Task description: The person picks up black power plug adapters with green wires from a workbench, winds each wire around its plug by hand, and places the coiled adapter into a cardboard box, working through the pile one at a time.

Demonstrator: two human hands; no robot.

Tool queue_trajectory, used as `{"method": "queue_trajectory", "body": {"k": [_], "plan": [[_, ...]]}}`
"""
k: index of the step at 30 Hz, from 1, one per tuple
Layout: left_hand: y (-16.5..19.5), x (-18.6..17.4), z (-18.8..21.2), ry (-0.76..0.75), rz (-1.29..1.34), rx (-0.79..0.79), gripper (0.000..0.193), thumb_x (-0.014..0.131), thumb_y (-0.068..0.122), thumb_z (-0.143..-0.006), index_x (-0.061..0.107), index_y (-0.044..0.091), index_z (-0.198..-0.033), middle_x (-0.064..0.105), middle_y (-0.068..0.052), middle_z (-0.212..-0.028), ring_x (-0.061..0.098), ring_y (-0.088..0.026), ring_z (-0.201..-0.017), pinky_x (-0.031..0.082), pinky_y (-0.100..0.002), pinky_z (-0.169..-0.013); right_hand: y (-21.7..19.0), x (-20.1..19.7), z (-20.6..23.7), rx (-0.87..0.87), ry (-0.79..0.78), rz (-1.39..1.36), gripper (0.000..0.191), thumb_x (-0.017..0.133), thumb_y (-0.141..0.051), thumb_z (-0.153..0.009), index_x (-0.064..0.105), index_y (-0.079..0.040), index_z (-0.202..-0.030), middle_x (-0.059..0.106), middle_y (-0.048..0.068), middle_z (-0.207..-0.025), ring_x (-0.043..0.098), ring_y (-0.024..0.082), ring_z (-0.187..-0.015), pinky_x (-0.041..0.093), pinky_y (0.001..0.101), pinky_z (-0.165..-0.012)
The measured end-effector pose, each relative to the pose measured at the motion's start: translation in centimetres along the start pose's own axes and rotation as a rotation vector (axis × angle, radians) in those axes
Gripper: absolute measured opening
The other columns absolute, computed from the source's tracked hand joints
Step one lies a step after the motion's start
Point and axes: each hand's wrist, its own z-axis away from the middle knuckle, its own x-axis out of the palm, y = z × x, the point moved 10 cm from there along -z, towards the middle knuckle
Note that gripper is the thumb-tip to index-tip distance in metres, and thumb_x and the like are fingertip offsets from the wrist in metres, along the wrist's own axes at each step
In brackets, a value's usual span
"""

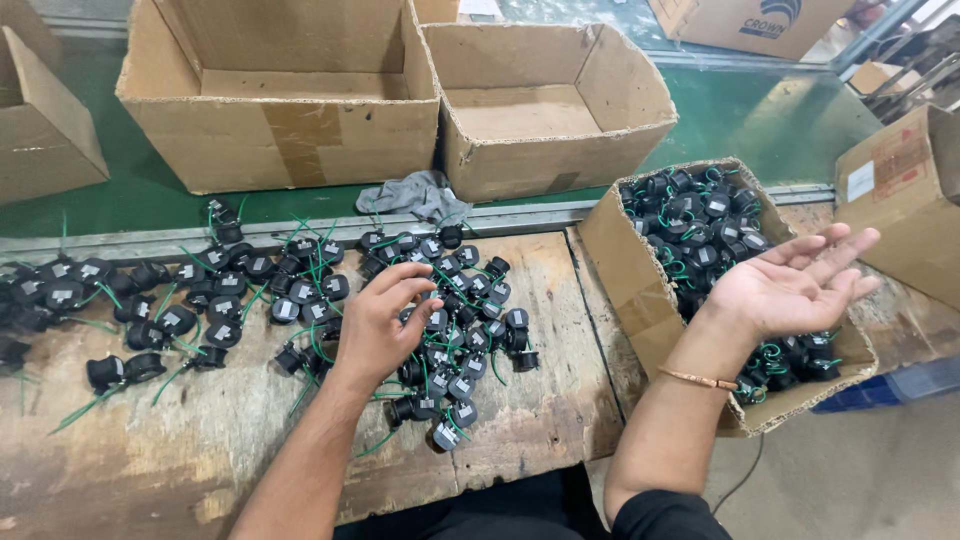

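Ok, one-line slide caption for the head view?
Left hand on black green-wired parts on a wooden bench; right hand open, empty, above a part-filled carton.

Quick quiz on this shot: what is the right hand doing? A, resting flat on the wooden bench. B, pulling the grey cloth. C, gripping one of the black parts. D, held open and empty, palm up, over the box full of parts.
D: the right hand is open, palm up and empty, above the cardboard box of black parts, while the left hand reaches into the pile of black parts with green wires on the wooden bench.
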Motion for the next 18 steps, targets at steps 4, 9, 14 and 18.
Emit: {"method": "queue_trajectory", "body": {"k": [4,9,14,18], "plan": [[-0.1,1.2,-0.6,-0.019,-0.007,-0.002,0.019,0.082,0.011,-0.082,0.073,0.003,-0.097,0.073,-0.010,-0.115,0.075,-0.028,-0.096,0.060,-0.036,-0.077,-0.4,5.6,2.9,-0.010,-0.262,0.075,0.047,0.046,-0.014,-0.110,0.033,-0.026,-0.154,0.063,0.007,-0.140,0.067,0.017,-0.096,0.059,0.0284,-0.082],[-0.2,2.3,-0.9,-0.038,-0.012,-0.039,0.019,0.082,0.012,-0.083,0.073,0.003,-0.098,0.073,-0.009,-0.116,0.075,-0.028,-0.095,0.060,-0.035,-0.075,-2.7,11.2,7.0,-0.044,-0.498,0.053,0.032,0.041,-0.025,-0.113,0.044,-0.018,-0.144,0.062,0.004,-0.115,0.063,0.012,-0.082,0.055,0.0271,-0.070],[-0.2,2.9,-0.7,-0.033,-0.057,-0.004,0.021,0.083,0.013,-0.082,0.073,0.004,-0.098,0.073,-0.009,-0.117,0.072,-0.030,-0.104,0.058,-0.039,-0.084,-6.4,13.7,12.5,-0.204,-0.617,-0.010,0.029,0.045,-0.040,-0.104,0.048,-0.013,-0.115,0.054,-0.003,-0.091,0.054,0.006,-0.061,0.048,0.0249,-0.058],[-0.9,3.6,-1.4,-0.065,-0.154,0.020,0.023,0.084,0.015,-0.079,0.073,0.005,-0.097,0.072,-0.008,-0.116,0.065,-0.031,-0.115,0.054,-0.041,-0.094,-6.4,15.1,15.4,-0.376,-0.775,0.066,0.027,0.047,-0.040,-0.106,0.047,-0.013,-0.101,0.053,-0.005,-0.085,0.049,0.004,-0.054,0.044,0.0219,-0.050]]}}
